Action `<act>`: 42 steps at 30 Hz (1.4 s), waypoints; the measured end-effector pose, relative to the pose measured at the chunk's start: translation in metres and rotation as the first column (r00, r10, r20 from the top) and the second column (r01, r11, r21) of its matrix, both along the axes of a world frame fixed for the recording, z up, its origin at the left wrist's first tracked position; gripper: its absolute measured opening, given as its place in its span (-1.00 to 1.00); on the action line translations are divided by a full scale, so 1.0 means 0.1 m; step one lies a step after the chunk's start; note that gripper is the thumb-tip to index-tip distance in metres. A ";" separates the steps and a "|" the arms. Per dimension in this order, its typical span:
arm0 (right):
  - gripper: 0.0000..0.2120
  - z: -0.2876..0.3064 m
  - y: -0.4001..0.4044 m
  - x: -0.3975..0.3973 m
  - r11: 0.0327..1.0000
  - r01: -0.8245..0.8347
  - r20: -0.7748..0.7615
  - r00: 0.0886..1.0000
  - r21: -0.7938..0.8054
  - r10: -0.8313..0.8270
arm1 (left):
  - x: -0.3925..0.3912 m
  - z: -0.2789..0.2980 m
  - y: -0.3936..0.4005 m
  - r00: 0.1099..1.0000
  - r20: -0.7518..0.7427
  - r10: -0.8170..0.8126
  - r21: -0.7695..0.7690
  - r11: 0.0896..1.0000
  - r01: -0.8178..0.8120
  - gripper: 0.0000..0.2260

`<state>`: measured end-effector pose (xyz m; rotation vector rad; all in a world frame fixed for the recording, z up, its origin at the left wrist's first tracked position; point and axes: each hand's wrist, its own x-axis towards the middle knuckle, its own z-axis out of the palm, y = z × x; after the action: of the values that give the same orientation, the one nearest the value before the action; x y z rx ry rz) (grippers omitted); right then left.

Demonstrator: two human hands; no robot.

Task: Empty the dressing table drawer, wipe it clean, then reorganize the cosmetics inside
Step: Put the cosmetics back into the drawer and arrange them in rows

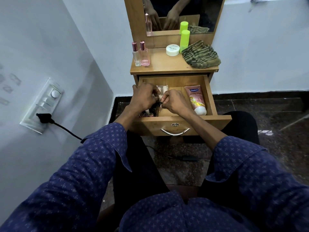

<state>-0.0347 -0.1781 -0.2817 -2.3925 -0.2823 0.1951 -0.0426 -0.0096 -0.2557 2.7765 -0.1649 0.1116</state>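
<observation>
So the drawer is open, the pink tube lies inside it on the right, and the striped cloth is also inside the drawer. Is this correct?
Not quite. The head view shows the striped cloth on the tabletop, beside the green bottle, not inside the drawer. The rest holds: the drawer is open and the pink tube lies inside it on the right.
</observation>
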 end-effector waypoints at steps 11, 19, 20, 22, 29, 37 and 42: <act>-0.73 -0.07 0.04 0.08 0.990 0.004 -0.141 0.990 0.142 0.016 | -0.02 -0.05 0.06 1.000 0.024 0.000 0.005 1.000 0.000 -0.85; -0.81 -0.09 0.01 0.14 0.985 0.053 -0.223 0.975 0.167 -0.014 | -0.02 -0.06 0.11 0.998 0.061 0.025 -0.056 0.998 -0.022 -0.85; -0.83 -0.07 0.02 0.15 0.989 0.057 -0.196 0.980 0.140 -0.029 | -0.02 -0.05 0.13 0.997 0.071 0.030 -0.065 0.998 -0.026 -0.86; -0.85 0.01 0.02 0.20 0.994 0.074 -0.126 0.990 0.080 -0.064 | 0.00 -0.01 0.16 0.994 0.096 0.046 -0.080 0.996 -0.038 -0.87; -0.87 0.53 0.12 0.60 0.995 0.015 0.140 0.990 0.101 -0.029 | 0.21 0.17 0.37 0.942 0.240 0.233 -0.236 0.956 -0.176 -0.86; -0.69 0.80 0.40 1.05 0.996 -0.015 0.292 0.956 0.082 -0.010 | 0.65 0.33 0.64 0.915 0.235 0.327 -0.311 0.917 -0.248 -0.54; -0.55 0.84 0.60 1.25 0.998 -0.019 0.324 0.946 0.058 -0.001 | 0.85 0.35 0.73 0.966 0.122 0.227 -0.363 0.916 -0.169 -0.26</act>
<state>0.0905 -0.1184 -0.1977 -2.3565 -0.4442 -0.2041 0.0429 0.0633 -0.2209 2.4175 0.0916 0.3813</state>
